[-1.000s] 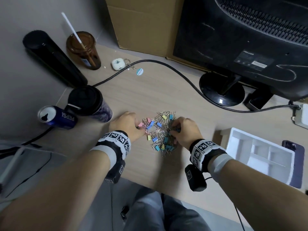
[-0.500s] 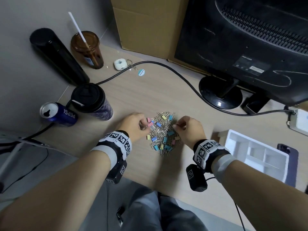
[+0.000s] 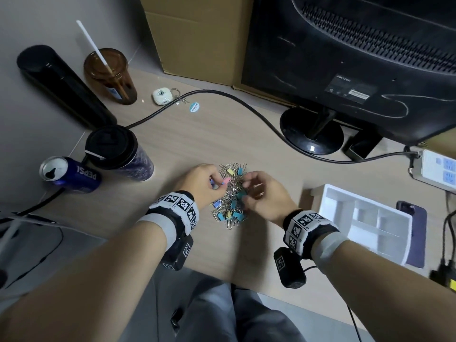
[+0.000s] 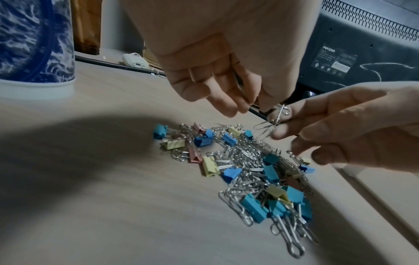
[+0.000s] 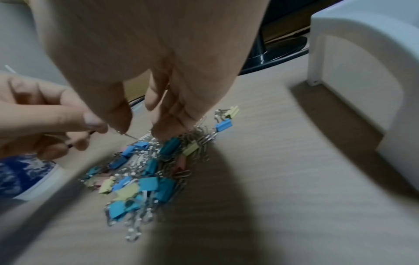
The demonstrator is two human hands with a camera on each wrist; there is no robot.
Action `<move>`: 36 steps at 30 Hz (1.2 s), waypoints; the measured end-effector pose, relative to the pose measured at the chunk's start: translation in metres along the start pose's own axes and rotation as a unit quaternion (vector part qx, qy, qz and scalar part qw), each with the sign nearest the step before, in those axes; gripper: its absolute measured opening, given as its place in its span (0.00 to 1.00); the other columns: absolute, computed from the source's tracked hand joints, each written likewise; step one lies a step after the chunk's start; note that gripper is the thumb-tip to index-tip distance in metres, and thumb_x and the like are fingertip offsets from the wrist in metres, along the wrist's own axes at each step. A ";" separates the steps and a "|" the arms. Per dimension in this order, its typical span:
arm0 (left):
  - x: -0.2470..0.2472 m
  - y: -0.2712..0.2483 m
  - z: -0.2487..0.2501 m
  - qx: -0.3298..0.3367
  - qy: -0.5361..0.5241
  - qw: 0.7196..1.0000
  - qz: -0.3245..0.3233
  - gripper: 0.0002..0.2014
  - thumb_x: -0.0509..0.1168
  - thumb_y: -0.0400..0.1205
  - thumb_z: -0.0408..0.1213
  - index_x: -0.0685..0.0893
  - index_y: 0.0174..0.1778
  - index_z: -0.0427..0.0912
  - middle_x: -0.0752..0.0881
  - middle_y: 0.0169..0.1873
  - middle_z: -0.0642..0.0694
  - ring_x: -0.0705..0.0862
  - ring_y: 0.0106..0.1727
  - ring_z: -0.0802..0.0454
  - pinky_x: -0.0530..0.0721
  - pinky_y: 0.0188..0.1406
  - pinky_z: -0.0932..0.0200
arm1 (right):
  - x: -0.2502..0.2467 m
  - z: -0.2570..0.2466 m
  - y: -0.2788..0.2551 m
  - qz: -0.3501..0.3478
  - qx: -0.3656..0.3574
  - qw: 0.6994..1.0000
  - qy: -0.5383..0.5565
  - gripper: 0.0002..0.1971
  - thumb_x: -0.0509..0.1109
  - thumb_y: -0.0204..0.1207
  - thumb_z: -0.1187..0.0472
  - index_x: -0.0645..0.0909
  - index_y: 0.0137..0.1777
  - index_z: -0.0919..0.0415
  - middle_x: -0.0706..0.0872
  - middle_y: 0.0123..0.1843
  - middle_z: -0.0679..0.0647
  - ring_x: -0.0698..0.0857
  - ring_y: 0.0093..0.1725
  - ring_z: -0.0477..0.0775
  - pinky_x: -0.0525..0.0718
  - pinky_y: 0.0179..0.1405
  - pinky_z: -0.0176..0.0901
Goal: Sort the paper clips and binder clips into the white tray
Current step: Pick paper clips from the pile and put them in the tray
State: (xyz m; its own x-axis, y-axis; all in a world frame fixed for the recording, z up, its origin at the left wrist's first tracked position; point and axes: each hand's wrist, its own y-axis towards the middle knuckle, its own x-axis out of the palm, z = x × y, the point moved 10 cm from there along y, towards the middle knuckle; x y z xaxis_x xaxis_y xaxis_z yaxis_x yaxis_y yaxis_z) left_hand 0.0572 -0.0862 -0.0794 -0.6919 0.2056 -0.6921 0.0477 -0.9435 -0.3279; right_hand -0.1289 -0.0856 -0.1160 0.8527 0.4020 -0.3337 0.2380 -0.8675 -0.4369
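A pile of silver paper clips and pastel binder clips lies on the wooden desk in front of me. My left hand and right hand meet just above its far side. Between them they pinch a small tangle of paper clips: the right thumb and forefinger hold it, and the left fingertips grip a wire of it. The white tray, with several compartments, stands to the right with nothing in it.
On the left stand a Pepsi can, a black-lidded cup, a brown tumbler with a straw and a black cylinder. A black cable crosses the desk to a monitor stand. A phone lies beyond the tray.
Both hands have risen from the sides of the pile and come together above it, now pinching paper clips between them.
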 end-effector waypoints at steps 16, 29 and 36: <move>-0.010 -0.011 -0.009 -0.003 0.046 0.998 0.034 0.11 0.74 0.73 0.49 0.81 0.34 0.48 0.82 0.35 0.56 0.80 0.32 0.61 0.76 0.29 0.63 | 0.040 0.002 0.005 -0.081 0.078 0.973 0.203 0.05 0.73 0.79 0.75 0.83 0.52 0.71 0.90 0.40 0.64 0.91 0.35 0.53 0.93 0.41 0.42; 0.008 -0.011 -0.012 0.025 -0.180 0.982 -0.041 0.11 0.73 0.78 0.30 0.86 0.54 0.45 0.91 0.42 0.49 0.91 0.35 0.52 0.87 0.37 0.61 | 0.040 -0.007 0.003 -0.066 0.077 0.969 0.225 0.03 0.64 0.86 0.72 0.80 0.54 0.70 0.89 0.44 0.60 0.90 0.40 0.55 0.93 0.43 0.41; 0.003 -0.004 -0.018 0.045 -0.011 0.999 0.001 0.11 0.69 0.78 0.32 0.88 0.51 0.52 0.86 0.47 0.57 0.78 0.32 0.69 0.76 0.37 0.74 | 0.005 -0.001 0.008 0.052 0.070 0.943 0.322 0.05 0.67 0.83 0.76 0.81 0.56 0.75 0.89 0.44 0.67 0.93 0.39 0.56 0.92 0.39 0.40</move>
State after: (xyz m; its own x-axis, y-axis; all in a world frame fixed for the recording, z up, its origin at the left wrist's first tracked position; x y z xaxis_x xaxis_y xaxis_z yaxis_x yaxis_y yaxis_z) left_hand 0.0674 -0.0773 -0.0918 -0.7076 0.1984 -0.6781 -0.0150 -0.9638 -0.2662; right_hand -0.1227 -0.0909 -0.1206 0.9842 0.0161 0.1761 0.1121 -0.8270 -0.5509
